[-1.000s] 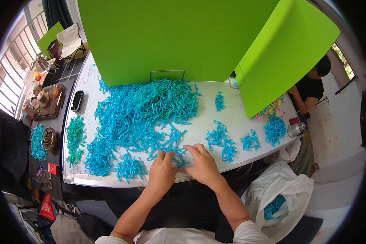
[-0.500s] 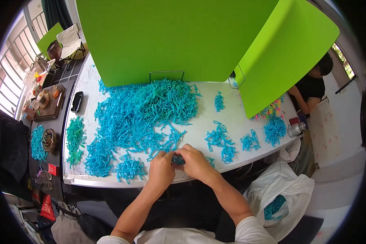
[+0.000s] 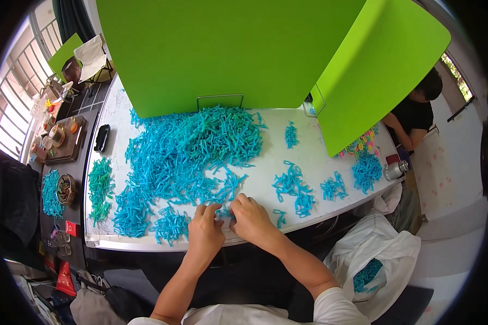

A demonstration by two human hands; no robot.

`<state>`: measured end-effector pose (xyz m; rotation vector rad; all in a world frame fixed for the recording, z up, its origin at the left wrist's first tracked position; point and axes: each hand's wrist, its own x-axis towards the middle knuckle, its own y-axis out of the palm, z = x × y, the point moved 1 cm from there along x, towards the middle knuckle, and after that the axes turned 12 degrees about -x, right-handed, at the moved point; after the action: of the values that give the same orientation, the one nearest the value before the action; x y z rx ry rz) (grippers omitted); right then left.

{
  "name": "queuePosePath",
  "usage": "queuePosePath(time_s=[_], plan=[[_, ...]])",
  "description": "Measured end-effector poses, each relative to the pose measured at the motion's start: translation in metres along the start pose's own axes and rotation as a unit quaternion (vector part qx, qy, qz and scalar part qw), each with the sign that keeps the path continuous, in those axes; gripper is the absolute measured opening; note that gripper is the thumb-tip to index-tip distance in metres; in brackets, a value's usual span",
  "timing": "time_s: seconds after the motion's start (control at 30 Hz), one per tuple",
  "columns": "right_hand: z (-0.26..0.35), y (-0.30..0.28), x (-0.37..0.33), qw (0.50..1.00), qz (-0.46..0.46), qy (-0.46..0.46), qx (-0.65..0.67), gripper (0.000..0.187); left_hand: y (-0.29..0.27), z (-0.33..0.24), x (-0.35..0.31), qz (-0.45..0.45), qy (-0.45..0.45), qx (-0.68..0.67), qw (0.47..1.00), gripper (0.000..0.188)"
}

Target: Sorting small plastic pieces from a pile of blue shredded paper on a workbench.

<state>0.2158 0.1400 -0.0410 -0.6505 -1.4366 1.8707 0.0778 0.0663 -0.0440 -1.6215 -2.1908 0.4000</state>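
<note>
My left hand [image 3: 205,232] and my right hand [image 3: 252,221] are close together at the near edge of the white table. Their fingers are curled inward. Between the fingertips is a small bunch of slender blue plastic pieces [image 3: 223,212], partly covered by the fingers. Just beyond my hands spreads a large heap of the same blue and teal pieces [image 3: 168,157]. A smaller blue cluster [image 3: 171,225] lies to the left of my left hand. To the right of my right hand are a few loose pieces [image 3: 279,218] and another cluster [image 3: 294,187].
Tall green boards [image 3: 228,49] stand behind the heap and at the right. Further piles include a green one [image 3: 100,189] and a right-hand blue one [image 3: 366,173]. A white sack [image 3: 401,246] holds more pieces. Beyond the right board sits another person [image 3: 417,116].
My hands have moved apart, the left one shifting left and toward me. The blue pieces between them now show more, and so do the loose ones beside my right hand.
</note>
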Motion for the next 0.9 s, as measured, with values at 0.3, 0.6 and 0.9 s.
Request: queuePosePath(time_s=[0.3,0.6,0.9], plan=[[-0.014,0.001,-0.001,0.987,-0.033,0.006,0.158,0.023,0.003,-0.001,-0.002,0.007,-0.026,0.032,0.999,0.042],[-0.053,0.004,-0.014,0.693,0.091,0.211,0.683,0.014,0.014,0.002,0.005,0.040,0.015,0.083,0.996,0.035],[-0.052,-0.008,-0.024,0.471,0.092,0.233,0.846,0.016,0.013,0.001,0.015,0.064,0.056,0.091,0.992,0.023]])
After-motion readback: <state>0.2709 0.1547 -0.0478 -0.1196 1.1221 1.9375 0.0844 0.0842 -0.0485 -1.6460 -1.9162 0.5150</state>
